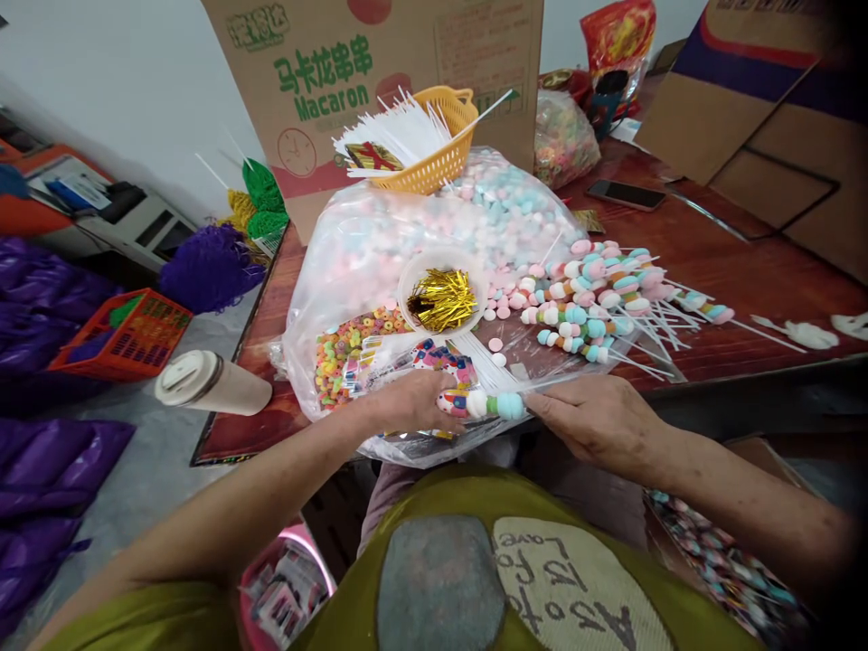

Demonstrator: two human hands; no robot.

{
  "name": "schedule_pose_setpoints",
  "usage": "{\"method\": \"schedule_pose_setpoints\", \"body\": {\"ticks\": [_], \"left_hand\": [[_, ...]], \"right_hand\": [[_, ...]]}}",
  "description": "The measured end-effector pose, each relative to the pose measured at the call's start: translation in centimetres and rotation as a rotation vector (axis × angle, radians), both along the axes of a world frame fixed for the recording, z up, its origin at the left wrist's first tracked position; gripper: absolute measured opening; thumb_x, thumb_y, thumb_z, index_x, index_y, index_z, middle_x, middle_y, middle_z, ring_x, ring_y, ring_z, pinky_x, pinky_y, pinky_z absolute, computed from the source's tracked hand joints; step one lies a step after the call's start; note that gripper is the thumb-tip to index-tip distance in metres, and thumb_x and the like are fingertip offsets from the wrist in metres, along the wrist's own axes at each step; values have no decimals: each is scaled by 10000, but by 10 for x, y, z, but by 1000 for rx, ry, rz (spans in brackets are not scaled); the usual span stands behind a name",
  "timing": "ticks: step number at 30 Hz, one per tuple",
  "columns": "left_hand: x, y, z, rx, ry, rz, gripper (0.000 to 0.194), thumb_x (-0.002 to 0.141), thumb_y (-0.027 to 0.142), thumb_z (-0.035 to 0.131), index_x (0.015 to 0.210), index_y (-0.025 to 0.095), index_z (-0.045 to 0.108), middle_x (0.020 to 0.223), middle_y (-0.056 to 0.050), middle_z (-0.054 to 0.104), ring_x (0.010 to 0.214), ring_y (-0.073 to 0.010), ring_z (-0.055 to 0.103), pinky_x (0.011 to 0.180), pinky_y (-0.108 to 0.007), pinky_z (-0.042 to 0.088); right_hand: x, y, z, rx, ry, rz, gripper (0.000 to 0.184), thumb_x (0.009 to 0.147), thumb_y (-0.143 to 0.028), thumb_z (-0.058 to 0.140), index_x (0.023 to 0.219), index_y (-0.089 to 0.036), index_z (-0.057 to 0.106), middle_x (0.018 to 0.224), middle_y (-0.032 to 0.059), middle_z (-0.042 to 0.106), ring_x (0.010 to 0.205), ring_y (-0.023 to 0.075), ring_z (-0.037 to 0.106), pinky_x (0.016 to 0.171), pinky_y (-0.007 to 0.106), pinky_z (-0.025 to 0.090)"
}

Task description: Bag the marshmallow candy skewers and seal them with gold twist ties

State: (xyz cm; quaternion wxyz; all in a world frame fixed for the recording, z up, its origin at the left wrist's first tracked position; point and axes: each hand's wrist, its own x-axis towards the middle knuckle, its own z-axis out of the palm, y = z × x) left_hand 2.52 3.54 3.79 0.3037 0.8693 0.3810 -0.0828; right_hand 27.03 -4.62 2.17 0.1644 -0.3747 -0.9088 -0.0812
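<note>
Between my two hands, a candy skewer lies level above the front edge of the table. My right hand is closed on its stick end, beside a pale blue marshmallow. My left hand is closed at the other end, around a piece with a red, white and blue print; whether that is a wrapper or a candy, I cannot tell. Just behind are printed wrappers and loose white sticks. A round bowl holds gold tinsel ties. Finished-looking skewers lie piled to the right.
A large clear bag of marshmallows covers the table's middle, with ring candies at its left. A yellow basket of white sticks rests on it. A lidded cup stands left; a phone and cardboard boxes are behind.
</note>
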Motion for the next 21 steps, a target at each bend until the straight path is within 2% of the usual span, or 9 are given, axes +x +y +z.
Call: {"method": "schedule_pose_setpoints", "body": {"ticks": [3, 5, 7, 9, 11, 14, 18, 21], "left_hand": [[1, -5, -5, 329, 63, -73, 294, 775, 442, 590, 818, 153, 620, 751, -58, 655, 724, -206, 606, 666, -295, 424], [2, -9, -10, 522, 58, -120, 239, 798, 375, 563, 817, 143, 620, 763, -93, 656, 765, -238, 611, 722, -346, 425], [5, -13, -15, 617, 45, -166, 158, 790, 274, 560, 846, 138, 619, 772, -105, 658, 783, -248, 613, 748, -371, 423], [9, -16, -17, 601, 36, -170, 160, 787, 253, 565, 880, 134, 616, 791, -109, 663, 781, -246, 614, 733, -364, 430], [13, -17, -15, 479, -3, -117, 245, 789, 345, 591, 924, 141, 607, 836, -98, 669, 788, -235, 610, 711, -338, 439], [18, -15, -6, 142, -124, -28, 385, 737, 482, 640, 967, 176, 600, 859, -30, 666, 794, -191, 598, 709, -282, 444], [19, -7, 7, -285, -276, -20, 395, 633, 411, 740, 930, 181, 618, 879, 15, 645, 839, -167, 574, 764, -262, 443], [18, -5, 12, -586, -285, 29, 321, 580, 329, 768, 802, 167, 604, 752, 27, 614, 698, -134, 545, 670, -249, 443]], "right_hand": [[0, 1, 1, -316, 86, -44, 284, 891, -175, 355, 771, -156, 612, 624, 22, 590, 553, 122, 467, 528, 256, 255], [1, 4, 2, -530, 174, -48, 318, 917, -253, 352, 757, -159, 610, 626, 9, 584, 548, 110, 462, 530, 234, 279], [3, 7, 5, -676, 238, -38, 348, 923, -307, 359, 717, -163, 600, 599, -9, 562, 532, 103, 447, 522, 223, 288], [5, 11, 9, -731, 256, -35, 356, 919, -313, 365, 682, -165, 585, 579, -17, 546, 527, 102, 444, 512, 218, 287], [6, 14, 15, -654, 233, -45, 326, 908, -282, 376, 686, -167, 585, 592, -10, 556, 536, 104, 454, 509, 220, 276], [8, 17, 24, -348, 92, -14, 244, 867, -188, 393, 746, -173, 604, 636, 10, 589, 539, 112, 458, 514, 246, 241], [13, 19, 30, 70, -85, 87, 244, 836, -72, 387, 796, -172, 605, 600, 3, 577, 540, 130, 443, 557, 286, 246], [16, 18, 31, 259, -127, 136, 202, 870, -89, 411, 893, -160, 599, 628, 4, 585, 587, 141, 452, 604, 299, 280]]}}
